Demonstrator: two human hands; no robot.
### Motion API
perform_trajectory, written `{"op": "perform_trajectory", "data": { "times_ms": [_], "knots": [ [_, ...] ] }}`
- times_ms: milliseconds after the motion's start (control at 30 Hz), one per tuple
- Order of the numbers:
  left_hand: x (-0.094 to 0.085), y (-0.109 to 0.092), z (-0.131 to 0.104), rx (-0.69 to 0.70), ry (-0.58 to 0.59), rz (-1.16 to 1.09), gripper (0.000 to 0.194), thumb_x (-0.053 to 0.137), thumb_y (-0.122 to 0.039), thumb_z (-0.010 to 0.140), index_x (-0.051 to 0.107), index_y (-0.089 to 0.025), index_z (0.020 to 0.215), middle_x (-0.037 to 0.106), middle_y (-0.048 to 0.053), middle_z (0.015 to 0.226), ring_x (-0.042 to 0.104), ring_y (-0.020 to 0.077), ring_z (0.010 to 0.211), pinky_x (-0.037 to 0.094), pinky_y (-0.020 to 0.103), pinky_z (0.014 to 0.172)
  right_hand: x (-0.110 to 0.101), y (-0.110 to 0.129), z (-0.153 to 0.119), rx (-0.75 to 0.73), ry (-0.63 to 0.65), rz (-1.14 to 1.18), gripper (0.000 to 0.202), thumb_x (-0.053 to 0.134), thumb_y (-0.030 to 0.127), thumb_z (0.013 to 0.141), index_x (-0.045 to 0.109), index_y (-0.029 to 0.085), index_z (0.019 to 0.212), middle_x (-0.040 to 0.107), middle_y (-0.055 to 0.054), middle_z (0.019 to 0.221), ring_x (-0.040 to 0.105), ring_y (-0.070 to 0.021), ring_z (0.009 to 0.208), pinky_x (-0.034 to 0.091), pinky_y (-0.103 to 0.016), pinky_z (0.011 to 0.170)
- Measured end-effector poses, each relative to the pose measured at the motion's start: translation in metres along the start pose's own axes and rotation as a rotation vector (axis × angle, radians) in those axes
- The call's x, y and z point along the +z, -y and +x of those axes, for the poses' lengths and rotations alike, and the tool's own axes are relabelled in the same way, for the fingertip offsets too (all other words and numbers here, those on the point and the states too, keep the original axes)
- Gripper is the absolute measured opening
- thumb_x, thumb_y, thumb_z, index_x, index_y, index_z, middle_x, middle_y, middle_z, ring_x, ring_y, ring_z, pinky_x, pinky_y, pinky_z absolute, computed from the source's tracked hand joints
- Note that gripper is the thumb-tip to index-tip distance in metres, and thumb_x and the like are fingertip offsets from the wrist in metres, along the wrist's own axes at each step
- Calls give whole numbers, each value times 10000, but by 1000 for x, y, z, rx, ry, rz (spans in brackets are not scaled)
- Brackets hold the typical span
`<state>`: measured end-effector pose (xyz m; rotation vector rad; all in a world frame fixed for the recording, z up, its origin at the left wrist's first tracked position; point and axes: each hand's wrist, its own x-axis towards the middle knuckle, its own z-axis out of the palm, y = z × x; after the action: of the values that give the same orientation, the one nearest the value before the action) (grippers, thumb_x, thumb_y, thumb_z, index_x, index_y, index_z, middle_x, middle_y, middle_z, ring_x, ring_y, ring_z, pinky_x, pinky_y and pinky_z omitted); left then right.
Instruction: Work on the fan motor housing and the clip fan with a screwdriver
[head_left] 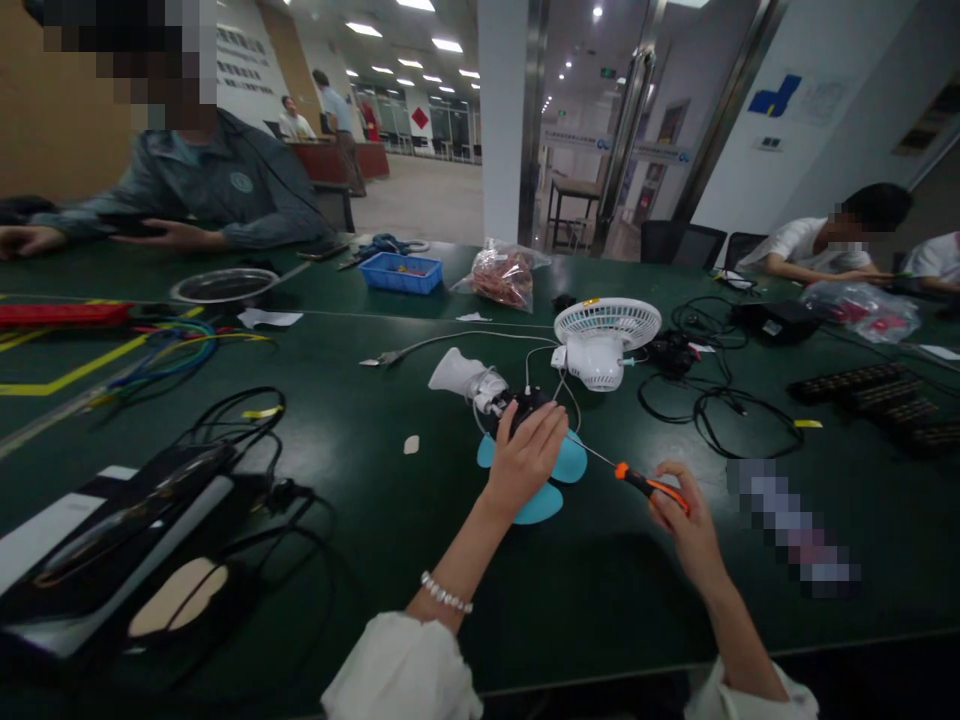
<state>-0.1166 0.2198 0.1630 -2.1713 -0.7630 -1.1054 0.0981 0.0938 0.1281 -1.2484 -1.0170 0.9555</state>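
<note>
My left hand (525,455) is closed over the black motor part (529,402) of a partly opened small fan, its fingers hiding much of it. Under that hand, light-blue fan blades (538,505) rest on the table. A white plastic neck piece (454,372) sticks out to the left of the motor. My right hand (684,515) holds a screwdriver (637,478) by its orange and black handle. Its thin shaft points left toward the motor; the tip is hidden near my left fingers. Just behind, a white fan with a round grille (606,320) lies connected by thin wires.
On the green table (360,590) are a blue bin (401,272), a plastic bag of reddish-brown pieces (504,275), black cables (720,410) at right, and a black device with cords (150,510) at left. A co-worker (217,180) sits across at left; others sit at far right.
</note>
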Motion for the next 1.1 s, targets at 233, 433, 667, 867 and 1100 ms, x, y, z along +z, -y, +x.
{"op": "perform_trajectory", "data": {
  "times_ms": [233,433,667,867,1100],
  "knots": [
    [0,1,5,-22,9,-17,308,570,-150,870,608,-189,1173,691,23,1174,591,167,1153,134,444,1208,18,13,-14,-42,-66,-102,258,521,417,912,582,213,1058,493,51,589,449,-96,478,339,-199,429],
    [1,1,5,-42,50,-30,342,563,-156,870,587,-202,1209,675,25,1206,570,177,1184,142,459,1204,21,12,-22,-165,-16,-196,260,575,328,869,573,229,1109,592,3,807,530,-112,610,426,-222,544],
    [0,-1,6,-31,53,-20,331,534,-161,882,590,-202,1206,678,27,1199,569,181,1178,147,472,1204,20,11,-28,-184,-86,-286,246,599,301,835,506,219,1048,593,6,791,558,-127,615,449,-225,547],
    [1,-2,6,-40,53,-32,340,529,-166,888,583,-214,1220,672,18,1209,563,178,1186,156,478,1204,18,15,-28,-203,-103,-482,218,570,383,878,598,192,980,612,3,734,551,-120,575,427,-229,537],
    [1,-2,6,-36,70,-20,340,538,-176,888,579,-207,1225,661,15,1229,545,179,1207,144,476,1209,19,14,-26,-219,-100,-572,273,466,401,933,612,186,1017,582,9,682,525,-122,539,397,-227,501]
  ]
}}
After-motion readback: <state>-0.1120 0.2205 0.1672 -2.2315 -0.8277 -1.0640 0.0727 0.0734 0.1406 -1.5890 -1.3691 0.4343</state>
